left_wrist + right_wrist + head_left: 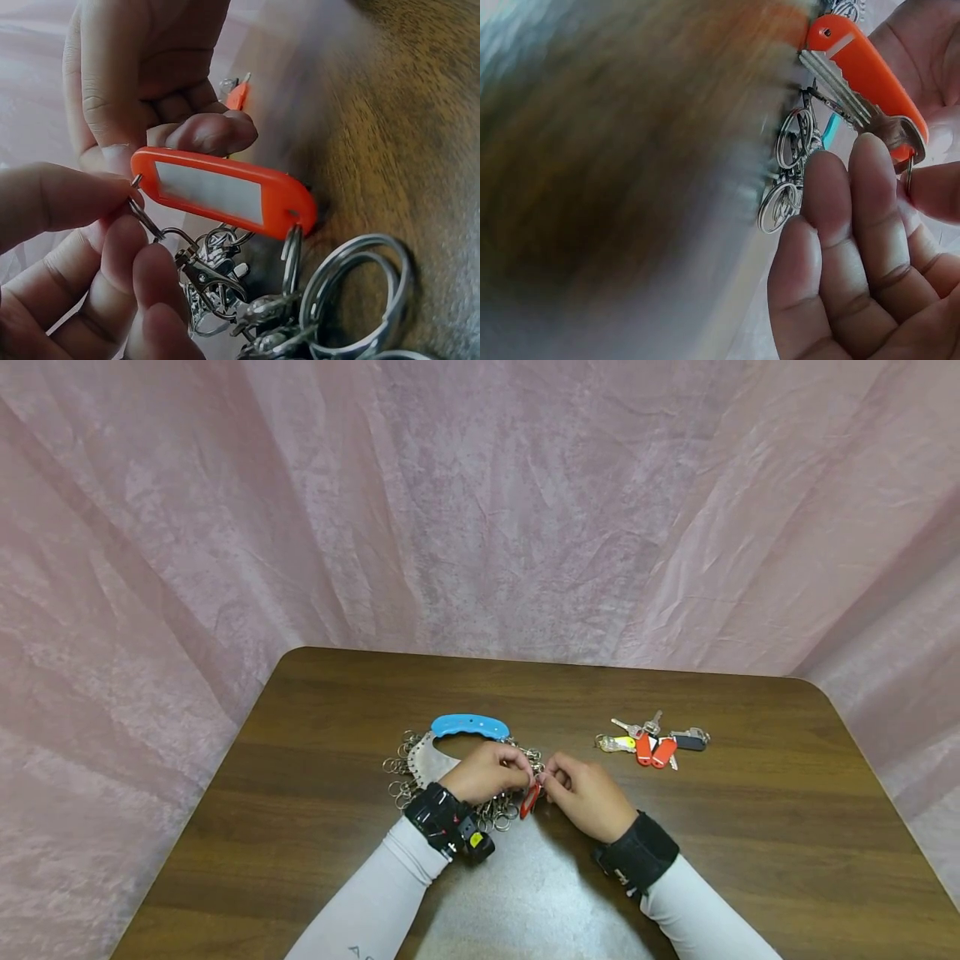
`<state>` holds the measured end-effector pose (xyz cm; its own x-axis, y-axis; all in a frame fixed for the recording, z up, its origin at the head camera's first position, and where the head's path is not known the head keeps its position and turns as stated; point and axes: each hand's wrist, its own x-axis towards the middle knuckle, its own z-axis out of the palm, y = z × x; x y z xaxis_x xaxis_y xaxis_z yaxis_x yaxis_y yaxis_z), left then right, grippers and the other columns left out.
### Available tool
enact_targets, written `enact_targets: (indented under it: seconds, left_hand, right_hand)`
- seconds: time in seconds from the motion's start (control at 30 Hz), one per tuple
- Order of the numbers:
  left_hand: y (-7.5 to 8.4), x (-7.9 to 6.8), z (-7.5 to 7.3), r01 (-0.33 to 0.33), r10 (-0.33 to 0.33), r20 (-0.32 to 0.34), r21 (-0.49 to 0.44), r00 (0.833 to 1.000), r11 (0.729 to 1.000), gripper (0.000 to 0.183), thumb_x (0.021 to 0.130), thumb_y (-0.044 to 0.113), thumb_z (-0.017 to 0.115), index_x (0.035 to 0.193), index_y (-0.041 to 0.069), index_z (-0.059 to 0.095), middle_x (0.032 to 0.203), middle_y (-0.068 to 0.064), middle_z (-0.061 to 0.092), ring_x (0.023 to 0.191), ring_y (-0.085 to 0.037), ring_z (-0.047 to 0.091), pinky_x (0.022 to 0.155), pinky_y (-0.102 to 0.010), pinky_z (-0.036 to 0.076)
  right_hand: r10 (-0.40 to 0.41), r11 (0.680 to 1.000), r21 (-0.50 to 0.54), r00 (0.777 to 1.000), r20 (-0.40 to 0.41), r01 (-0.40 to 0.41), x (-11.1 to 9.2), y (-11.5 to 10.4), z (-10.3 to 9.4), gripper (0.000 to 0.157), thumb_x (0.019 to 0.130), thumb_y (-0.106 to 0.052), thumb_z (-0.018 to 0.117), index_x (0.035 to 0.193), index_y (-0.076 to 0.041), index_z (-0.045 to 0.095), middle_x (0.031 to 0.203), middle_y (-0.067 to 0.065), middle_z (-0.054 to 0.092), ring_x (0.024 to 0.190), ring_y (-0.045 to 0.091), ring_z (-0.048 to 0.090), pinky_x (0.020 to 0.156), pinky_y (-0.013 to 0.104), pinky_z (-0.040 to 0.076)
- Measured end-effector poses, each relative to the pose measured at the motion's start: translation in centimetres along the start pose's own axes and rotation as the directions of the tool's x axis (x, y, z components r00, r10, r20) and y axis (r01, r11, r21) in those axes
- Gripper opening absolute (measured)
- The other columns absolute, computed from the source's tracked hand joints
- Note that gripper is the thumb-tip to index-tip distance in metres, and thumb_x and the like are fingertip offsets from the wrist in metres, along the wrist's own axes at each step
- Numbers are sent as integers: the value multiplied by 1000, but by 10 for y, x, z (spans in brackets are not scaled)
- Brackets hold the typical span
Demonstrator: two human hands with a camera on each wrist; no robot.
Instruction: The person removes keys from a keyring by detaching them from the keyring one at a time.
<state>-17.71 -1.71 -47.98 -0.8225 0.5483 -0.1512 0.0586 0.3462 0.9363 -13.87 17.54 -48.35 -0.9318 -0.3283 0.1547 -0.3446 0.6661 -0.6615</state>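
In the head view, a metal key holder with a blue handle point(470, 725) lies on the table, rings and clips around its edge. My left hand point(487, 772) reaches over its plate and pinches a metal ring point(147, 217) linked to a snap clip point(214, 281). Opposite it, my right hand point(588, 793) pinches the small split ring point(910, 180) at one end of a red key tag point(217, 189). A silver key point(844, 88) lies against the tag in the right wrist view. The fingertips of both hands meet at that end of the tag.
To the right on the brown wooden table point(780, 827) lies a group of keys point(651, 725) with red tags point(663, 752), a yellow-ended piece point(618, 743) and a dark fob point(690, 742). A pink curtain point(480, 510) hangs behind the table.
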Motion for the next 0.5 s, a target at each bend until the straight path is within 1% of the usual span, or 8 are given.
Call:
enact_targets:
  seconds: [0.13,0.23,0.37,0.5]
  left_hand:
    - [-1,0,1,13,-13,-5,-1,1000,1000,4,82,6,64,82,8,68,72,2,61,69,-15,55,61,-24,45]
    - [-1,0,2,30,-30,-13,2,999,1000,4,84,10,65,82,9,68,70,2,59,68,-18,55,59,-24,45]
    - [0,1,2,41,-41,-19,16,999,999,6,86,13,65,80,12,68,68,3,57,67,-18,55,57,-23,44]
    - [1,1,1,38,-37,-16,32,999,999,6,86,13,66,81,11,68,69,3,57,66,-16,55,57,-23,44]
  right_hand:
    - [5,1000,9,1000,-3,-5,0,-1,0,13,91,-14,60,81,-22,58,63,-16,55,52,1,49,48,26,40]
    - [-8,999,36,1000,-5,8,0,-1,0,10,92,-14,60,83,-20,59,64,-13,56,53,2,51,49,25,42]
    - [-52,996,75,999,-12,53,0,0,0,8,93,-15,59,86,-18,60,67,-9,59,56,5,55,51,25,45]
    - [-106,989,104,994,-17,107,0,2,0,7,93,-13,59,87,-18,60,69,-5,61,59,5,56,53,25,46]
